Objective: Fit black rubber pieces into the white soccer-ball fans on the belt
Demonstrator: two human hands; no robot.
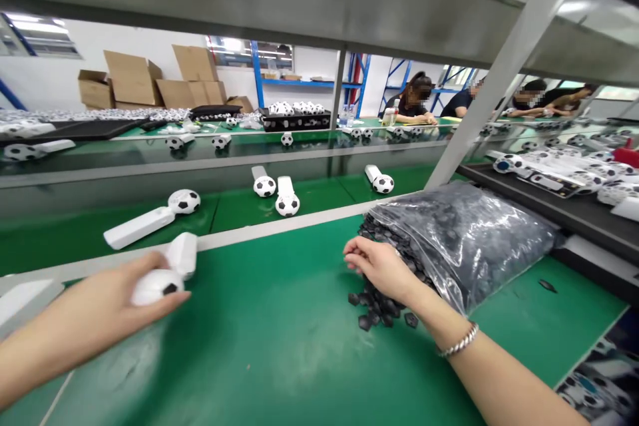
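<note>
The left hand curls around one white football-headed device, its black patch and blocky handle showing, above the green worktable. The right hand's fingertips press together beside uncounted black pentagons and one clear plastic bag. Four similar devices lie on the belt.

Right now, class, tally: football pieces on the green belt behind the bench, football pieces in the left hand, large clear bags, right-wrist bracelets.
Football pieces on belt: 4
Football piece in left hand: 1
Large clear bag: 1
Bracelet: 1
Total: 7
</note>
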